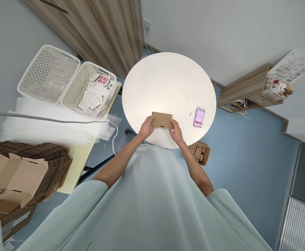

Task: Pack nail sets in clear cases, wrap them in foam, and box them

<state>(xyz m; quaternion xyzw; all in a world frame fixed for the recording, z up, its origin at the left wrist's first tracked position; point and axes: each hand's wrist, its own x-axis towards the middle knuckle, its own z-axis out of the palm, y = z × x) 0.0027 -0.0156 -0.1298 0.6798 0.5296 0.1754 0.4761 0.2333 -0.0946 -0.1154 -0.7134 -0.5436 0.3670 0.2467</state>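
Between my two hands is a small brown cardboard box (162, 120), its lid closed and a half-round notch on the edge nearest me. My left hand (146, 128) grips the box's left end, and my right hand (176, 131) has hold of the right end. Both thumbs and fingers close around the corners. The box is over the near part of a round white table (168, 76); whether it rests on the surface I cannot tell. A phone-like thing (199, 117), blurred out, lies on the table to the right of my right hand.
On the left, a side table (75, 164) carries flat cardboard blanks (19, 174), white sheets (50, 122) and two white baskets (48, 47), one with paper packets. A cable (63, 121) crosses there. A carton of small boxes (199, 152) stands on the floor. A wooden cabinet (246, 85) is at right.
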